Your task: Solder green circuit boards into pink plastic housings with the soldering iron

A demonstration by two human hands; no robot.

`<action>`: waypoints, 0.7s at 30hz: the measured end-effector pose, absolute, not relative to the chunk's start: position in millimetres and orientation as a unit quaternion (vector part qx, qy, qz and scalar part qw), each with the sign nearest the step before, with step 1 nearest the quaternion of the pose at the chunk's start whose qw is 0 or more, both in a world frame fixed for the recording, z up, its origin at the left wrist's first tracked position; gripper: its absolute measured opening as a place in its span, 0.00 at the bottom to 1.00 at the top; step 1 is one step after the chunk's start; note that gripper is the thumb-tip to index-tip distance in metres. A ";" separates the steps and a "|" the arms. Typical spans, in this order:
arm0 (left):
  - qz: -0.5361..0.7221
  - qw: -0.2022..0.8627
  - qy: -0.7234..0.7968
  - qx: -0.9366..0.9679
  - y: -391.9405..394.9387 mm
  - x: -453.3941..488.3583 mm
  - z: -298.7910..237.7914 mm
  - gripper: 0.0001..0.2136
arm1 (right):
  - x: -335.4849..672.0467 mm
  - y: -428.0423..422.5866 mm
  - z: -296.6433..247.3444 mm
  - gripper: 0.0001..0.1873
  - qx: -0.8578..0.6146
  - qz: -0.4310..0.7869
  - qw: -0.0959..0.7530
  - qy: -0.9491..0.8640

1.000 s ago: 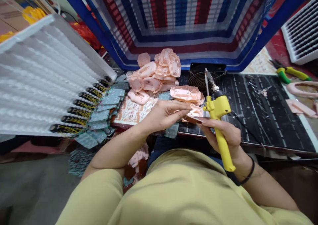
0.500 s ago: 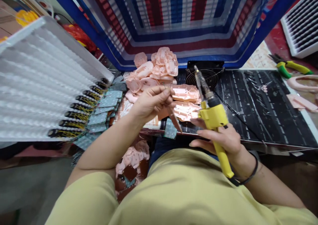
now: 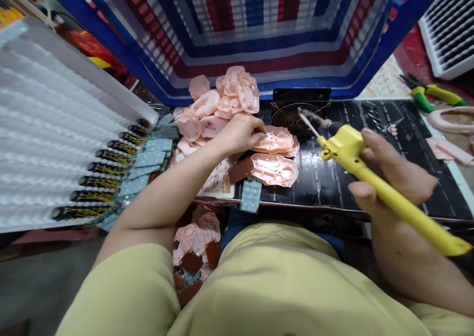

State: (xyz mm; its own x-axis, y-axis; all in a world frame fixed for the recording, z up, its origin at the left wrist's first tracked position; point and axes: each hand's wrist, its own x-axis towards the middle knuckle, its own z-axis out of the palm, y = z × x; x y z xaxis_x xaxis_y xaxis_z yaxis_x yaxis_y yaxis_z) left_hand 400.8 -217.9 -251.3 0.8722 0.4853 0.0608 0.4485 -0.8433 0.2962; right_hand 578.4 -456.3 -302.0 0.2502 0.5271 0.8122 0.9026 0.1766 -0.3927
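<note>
My right hand (image 3: 398, 178) grips a yellow soldering gun (image 3: 370, 173), its metal tip pointing up and left, above the black bench surface. My left hand (image 3: 246, 131) reaches to the left end of the upper pink plastic shell (image 3: 277, 141), fingers bent down and closed. Whatever lies between those fingertips is hidden. Just below sits a second pink plastic shell (image 3: 276, 169), open side up. A brown board (image 3: 240, 170) touches its left end, and a green circuit board (image 3: 251, 195) hangs over the bench's front edge.
A pile of pink shells (image 3: 222, 99) lies behind my left hand. Circuit boards (image 3: 146, 160) wired to black parts line a white foam tray (image 3: 66, 128) at left. A black fan (image 3: 299, 111) stands before a blue-framed crate (image 3: 255, 86). Green-yellow pliers (image 3: 433, 93) lie right.
My right hand has moved right with the soldering gun, which now slants more to the left. My left hand has gone to the upper shell; the brown board now lies by the lower shell.
</note>
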 end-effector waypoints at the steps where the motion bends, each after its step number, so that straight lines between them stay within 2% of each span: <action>1: 0.063 0.125 0.243 0.960 -217.8 402.0 -253.4 0.06 | 582.7 -456.4 -301.4 0.28 -0.613 -0.196 0.501 -0.579; 5: 0.069 0.106 0.238 0.963 -217.6 402.1 -258.0 0.07 | 597.9 -449.8 -306.5 0.22 -0.578 -0.161 0.532 -0.597; 13: 0.049 0.105 0.264 0.958 -222.3 402.7 -257.6 0.08 | 600.8 -439.9 -322.0 0.30 -0.537 -0.059 0.601 -0.589; 21: 0.045 0.091 0.252 0.962 -223.0 401.9 -257.5 0.08 | 602.9 -433.4 -324.4 0.15 -0.531 -0.070 0.553 -0.638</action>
